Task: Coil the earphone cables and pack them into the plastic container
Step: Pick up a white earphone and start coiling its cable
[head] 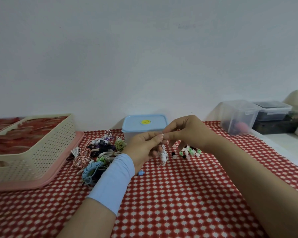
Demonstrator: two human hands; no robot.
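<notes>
My left hand and my right hand meet above the table and both pinch the top of a white earphone cable, whose coiled bundle hangs below my fingers. A pile of tangled earphone cables in white, pink, blue, green and black lies to the left of my left wrist. Behind my hands stands the plastic container with its blue lid on.
A cream perforated basket sits on a pink tray at the left. Several small ear tips lie scattered under my right hand. Clear lidded boxes stand at the back right. A red patterned cloth covers the table.
</notes>
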